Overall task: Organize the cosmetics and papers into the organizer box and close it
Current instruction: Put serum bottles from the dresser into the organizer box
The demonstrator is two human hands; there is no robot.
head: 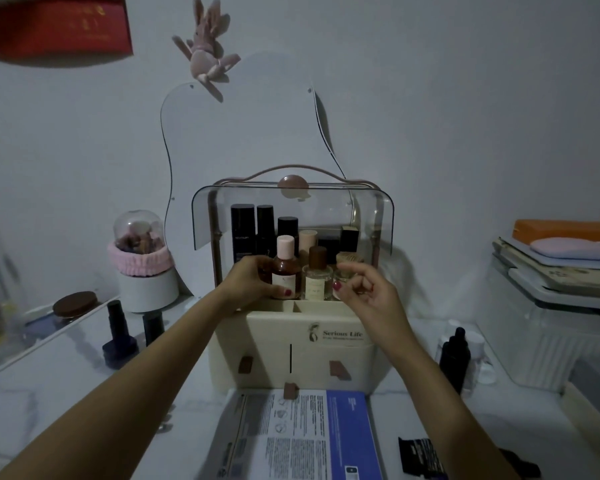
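A cream organizer box stands at the middle of the table, its clear lid swung up. Several bottles stand inside. My left hand grips a brown bottle with a pink cap at the front of the upper shelf. Just right of it stands a clear bottle with a brown cap. My right hand hovers beside that bottle with fingers loosely curled, holding nothing. Printed papers with a blue sheet lie on the table in front of the box.
Two dark bottles stand left of the box, near a white pot with a pink band. A black dropper bottle stands on the right by a clear bin. A black packet lies at the front right.
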